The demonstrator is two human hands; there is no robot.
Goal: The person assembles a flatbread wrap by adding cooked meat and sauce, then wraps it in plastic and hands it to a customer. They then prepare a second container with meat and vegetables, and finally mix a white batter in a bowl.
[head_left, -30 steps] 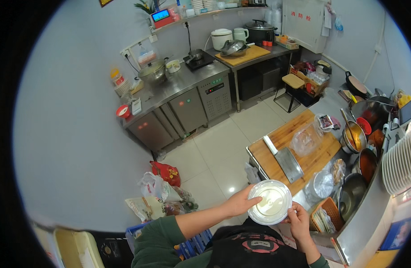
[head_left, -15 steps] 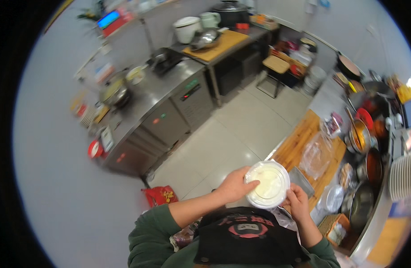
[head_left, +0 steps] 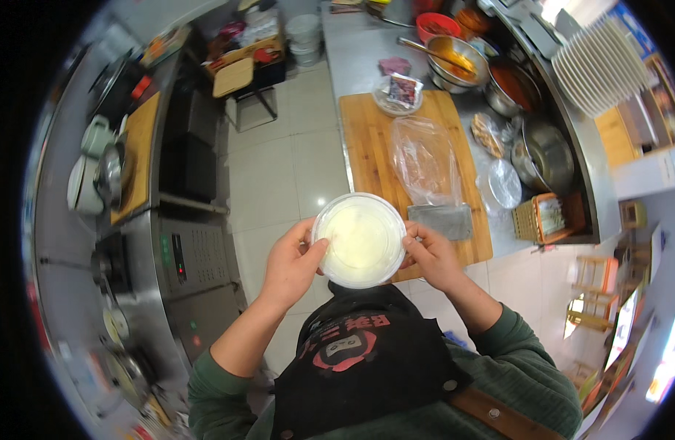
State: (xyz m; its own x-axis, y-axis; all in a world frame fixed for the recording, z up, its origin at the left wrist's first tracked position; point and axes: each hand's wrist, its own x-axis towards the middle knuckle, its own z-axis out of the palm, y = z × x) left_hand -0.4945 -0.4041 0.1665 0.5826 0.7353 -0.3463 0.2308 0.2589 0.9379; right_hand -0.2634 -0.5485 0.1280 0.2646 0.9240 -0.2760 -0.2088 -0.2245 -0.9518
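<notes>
Between my two hands I hold a round clear plastic tub (head_left: 358,240) with pale, whitish-yellow contents and a lid on top. My left hand (head_left: 293,264) grips its left rim, thumb on the lid. On the right rim, my right hand (head_left: 431,255) pinches the edge with thumb and fingers. The tub is just in front of my black apron. Beyond it lies a wooden cutting board (head_left: 363,147) bearing a cleaver with a wide grey blade (head_left: 444,221) and a crumpled clear plastic bag (head_left: 425,161).
Right of the board stand a steel pot (head_left: 546,154), a clear plastic bowl (head_left: 499,185) and a wicker basket (head_left: 528,221). A bowl of orange sauce (head_left: 455,62) and stacked white plates (head_left: 598,62) are farther back. A steel counter fridge (head_left: 194,257) and stool (head_left: 235,77) are at left.
My view has turned right, from the fridge side toward the cutting board. The tub stays in both hands and now sits in front of the board's near edge.
</notes>
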